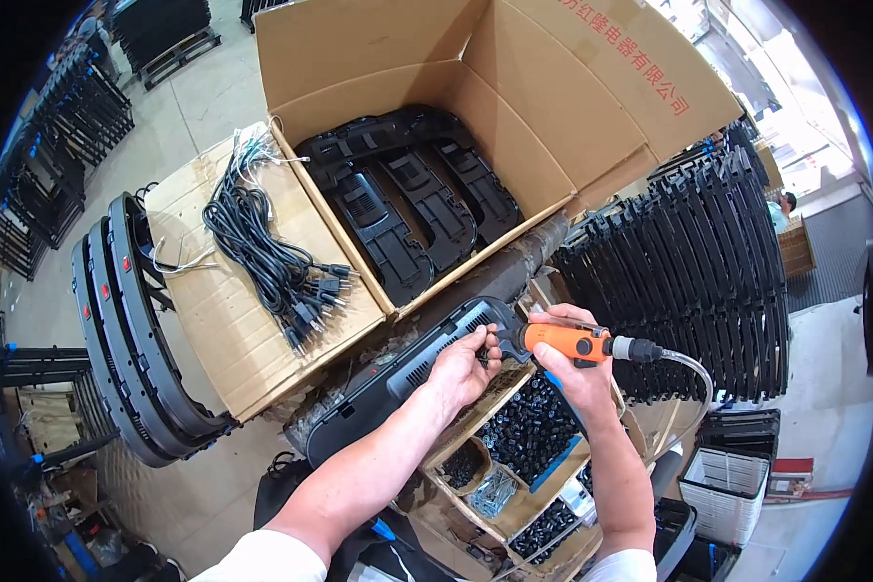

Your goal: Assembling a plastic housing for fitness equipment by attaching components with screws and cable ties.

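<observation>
My right hand is wrapped round an orange air tool, whose dark head points left and whose rear end joins a clear hose. Close to that head, my left hand is closed, fingertips pinched together; whatever they hold is too small or hidden to make out. Both hands are over the right end of a long black plastic housing with vent slots. Under my right forearm sits a cardboard parts box holding many small black parts and silvery metal pieces.
An open carton beyond the housing holds black plastic frames. On its left flap lies a bundle of black power cords. Curved black frames stand at the left, stacked black racks at the right, white crates lower right.
</observation>
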A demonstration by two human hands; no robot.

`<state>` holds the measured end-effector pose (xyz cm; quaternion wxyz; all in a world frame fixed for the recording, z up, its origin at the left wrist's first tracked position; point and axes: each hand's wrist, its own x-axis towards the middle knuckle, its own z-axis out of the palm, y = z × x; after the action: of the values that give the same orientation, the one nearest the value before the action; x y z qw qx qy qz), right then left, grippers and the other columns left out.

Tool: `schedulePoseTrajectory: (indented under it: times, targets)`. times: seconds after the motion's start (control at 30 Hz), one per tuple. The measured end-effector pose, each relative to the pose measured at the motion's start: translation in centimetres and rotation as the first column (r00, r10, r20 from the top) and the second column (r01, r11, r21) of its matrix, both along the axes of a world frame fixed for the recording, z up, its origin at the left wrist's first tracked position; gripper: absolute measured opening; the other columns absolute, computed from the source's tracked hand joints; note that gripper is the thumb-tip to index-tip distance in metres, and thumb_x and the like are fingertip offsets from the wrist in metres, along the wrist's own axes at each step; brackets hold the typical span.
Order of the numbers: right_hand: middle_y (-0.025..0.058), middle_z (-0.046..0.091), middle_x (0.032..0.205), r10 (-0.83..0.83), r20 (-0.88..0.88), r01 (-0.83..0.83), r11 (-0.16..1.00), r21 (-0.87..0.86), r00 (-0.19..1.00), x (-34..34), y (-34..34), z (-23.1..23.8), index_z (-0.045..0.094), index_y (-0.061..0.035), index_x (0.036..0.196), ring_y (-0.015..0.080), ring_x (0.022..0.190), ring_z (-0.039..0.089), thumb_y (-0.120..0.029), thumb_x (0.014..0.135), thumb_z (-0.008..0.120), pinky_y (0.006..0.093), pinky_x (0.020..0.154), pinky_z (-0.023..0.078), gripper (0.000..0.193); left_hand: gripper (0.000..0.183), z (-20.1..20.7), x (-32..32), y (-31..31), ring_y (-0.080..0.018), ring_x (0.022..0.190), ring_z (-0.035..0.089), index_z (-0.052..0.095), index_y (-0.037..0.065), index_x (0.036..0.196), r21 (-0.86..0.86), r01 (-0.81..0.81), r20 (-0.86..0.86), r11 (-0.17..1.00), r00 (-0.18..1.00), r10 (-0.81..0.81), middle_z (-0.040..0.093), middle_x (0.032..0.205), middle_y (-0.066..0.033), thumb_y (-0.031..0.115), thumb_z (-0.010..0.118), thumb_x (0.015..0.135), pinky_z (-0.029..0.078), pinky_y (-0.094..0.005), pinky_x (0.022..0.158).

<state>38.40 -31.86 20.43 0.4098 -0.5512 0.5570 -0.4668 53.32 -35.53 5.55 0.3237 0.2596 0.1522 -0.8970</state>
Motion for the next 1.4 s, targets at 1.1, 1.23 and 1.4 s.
schedulePoseTrajectory:
  times: [1.1, 1.23, 1.4]
  targets:
    - [0.0128, 0.073, 0.112, -0.014, -0.187, 0.023, 0.999, 0.048, 0.982, 4.1, -5.8, -5.3, 0.067, -0.0009, 0.110, 0.0190, 0.104, 0.069, -0.004, 0.081, 0.081, 0.0355, 0.097, 0.055, 0.032, 0.025, 3.5, 16.8, 14.0, -0.0208, 0.085, 0.069, 0.059, 0.001, 0.121, -0.010, 0.254, 0.236, 0.967, 0.940, -0.245, 0.066, 0.097, -0.0082, 0.017, 0.042, 0.112, 0.059, -0.0335, 0.074]
    - [0.0122, 0.074, 0.112, -0.027, -0.205, 0.032, 0.999, 0.020, 0.978, 4.5, -5.7, -5.7, 0.067, -0.0010, 0.116, 0.0190, 0.105, 0.069, -0.010, 0.081, 0.083, 0.0348, 0.096, 0.055, 0.039, 0.026, 2.2, 20.2, 15.1, -0.0178, 0.084, 0.066, 0.061, 0.004, 0.121, -0.103, 0.265, 0.268, 0.959, 0.936, -0.230, 0.066, 0.097, -0.0057, 0.020, 0.042, 0.112, 0.054, -0.0313, 0.067]
    - [0.0026, 0.073, 0.106, -0.211, -0.172, 0.214, 0.977, -0.004, 0.962, 4.7, -5.8, -5.5, 0.068, -0.0036, 0.121, 0.0113, 0.096, 0.067, -0.016, 0.081, 0.081, 0.0308, 0.090, 0.055, 0.044, 0.023, 3.4, 23.3, 15.0, -0.0161, 0.079, 0.058, 0.061, 0.007, 0.118, -0.216, 0.235, 0.358, 0.948, 0.922, -0.147, 0.063, 0.098, -0.0038, 0.023, 0.047, 0.110, 0.046, -0.0306, 0.064]
